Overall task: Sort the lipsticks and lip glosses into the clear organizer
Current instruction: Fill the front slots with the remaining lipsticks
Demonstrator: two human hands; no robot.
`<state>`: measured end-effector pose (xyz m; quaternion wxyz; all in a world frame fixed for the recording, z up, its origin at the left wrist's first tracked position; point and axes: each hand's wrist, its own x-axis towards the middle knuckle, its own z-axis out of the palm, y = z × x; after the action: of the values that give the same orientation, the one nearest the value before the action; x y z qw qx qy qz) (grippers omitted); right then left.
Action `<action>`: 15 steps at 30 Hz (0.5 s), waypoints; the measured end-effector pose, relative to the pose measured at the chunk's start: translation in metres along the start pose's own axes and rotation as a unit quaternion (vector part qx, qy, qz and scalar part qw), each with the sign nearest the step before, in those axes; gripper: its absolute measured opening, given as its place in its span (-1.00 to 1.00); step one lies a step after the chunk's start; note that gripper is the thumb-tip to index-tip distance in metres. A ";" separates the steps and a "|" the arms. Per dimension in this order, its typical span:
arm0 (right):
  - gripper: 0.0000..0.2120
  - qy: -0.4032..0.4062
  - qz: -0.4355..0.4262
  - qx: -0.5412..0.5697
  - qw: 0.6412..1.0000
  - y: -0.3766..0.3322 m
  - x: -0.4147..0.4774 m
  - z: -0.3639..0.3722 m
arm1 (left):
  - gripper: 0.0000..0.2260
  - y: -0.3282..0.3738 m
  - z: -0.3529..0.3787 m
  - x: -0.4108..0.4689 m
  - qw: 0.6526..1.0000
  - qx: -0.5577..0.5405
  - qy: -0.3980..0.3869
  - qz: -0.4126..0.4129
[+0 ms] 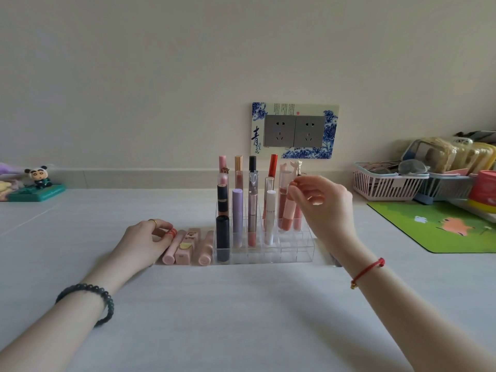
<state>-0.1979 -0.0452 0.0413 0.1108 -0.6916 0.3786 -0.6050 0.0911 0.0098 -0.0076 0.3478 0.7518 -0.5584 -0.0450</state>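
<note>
While the right hand point(319, 202) pinches the pink cap of a lip gloss point(287, 210) standing in the clear gridded organizer point(295, 253) below it, the left hand point(145, 237) lies low. Its curved fingertips touch a smooth round pink tube point(169, 248) lying flat; I cannot tell whether they grip it.

The left hand point(146, 237) lies low just left of the clear organizer point(295, 252), fingers curled over a red-banded lipstick point(173, 232). The right hand point(324, 202) is raised over the organizer's right side (forearm angled inward), thumb and forefinger pinching a pink gloss tube point(287, 210).

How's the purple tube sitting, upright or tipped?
Upright: the purple tube stands vertical in a slot of the clear organizer.
</note>
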 end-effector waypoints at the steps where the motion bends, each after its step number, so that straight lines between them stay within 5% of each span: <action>1: -0.87 -0.002 0.002 -0.007 1.000 0.002 -0.001 0.001 | -0.80 0.000 0.000 0.000 1.000 -0.002 -0.001 -0.002; 15: -0.84 -0.021 0.017 -0.030 0.999 0.011 -0.013 0.013 | -0.80 -0.002 0.000 0.001 1.000 -0.009 -0.006 0.002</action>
<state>-0.1904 -0.0483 0.0216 0.1084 -0.7002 0.4060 -0.5771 0.0928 0.0094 -0.0086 0.3512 0.7472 -0.5616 -0.0535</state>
